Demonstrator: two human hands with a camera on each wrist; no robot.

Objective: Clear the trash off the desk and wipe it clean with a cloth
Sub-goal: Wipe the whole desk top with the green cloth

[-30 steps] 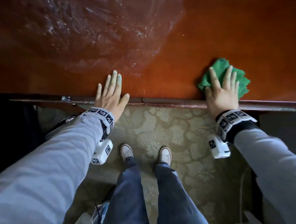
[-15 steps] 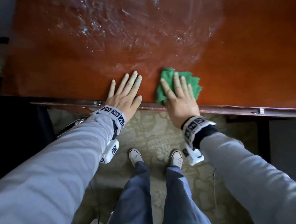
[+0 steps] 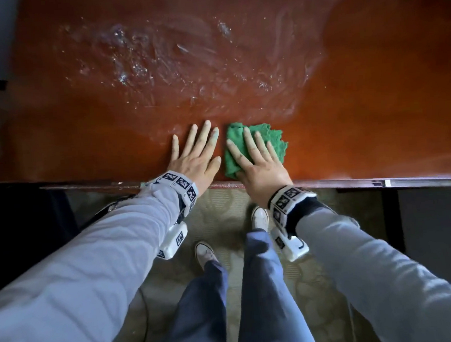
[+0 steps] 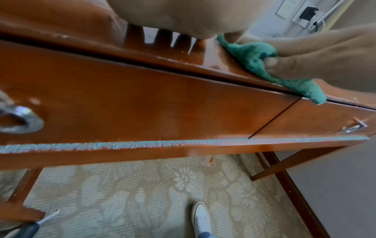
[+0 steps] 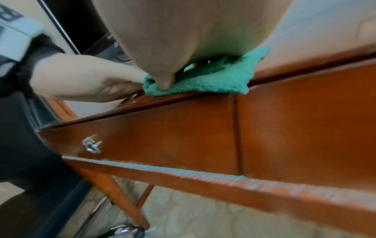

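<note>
A crumpled green cloth (image 3: 275, 138) lies on the glossy red-brown desk (image 3: 374, 107) right at its near edge. My right hand (image 3: 255, 155) presses down on it with straight, spread fingers, and its thumb rests on the cloth's (image 5: 213, 80) left fold at the edge. Directly left of the cloth, my left hand (image 3: 199, 151) lies flat on the bare desktop, fingers straight and empty. The two hands nearly touch. In the left wrist view the cloth (image 4: 250, 53) hangs slightly over the desk's lip. Wet smears (image 3: 158, 68) shine across the far middle of the top.
Below the desk's front edge are two drawer fronts with metal handles (image 4: 20, 122) (image 5: 91, 145). My white shoes (image 3: 204, 252) stand on patterned carpet (image 3: 221, 205). A dark shape (image 3: 22, 217) sits beside the desk at the left.
My right hand has slid the green cloth leftward along the near edge, from the right side until it sits beside my left hand. The left hand stays flat on the desk.
</note>
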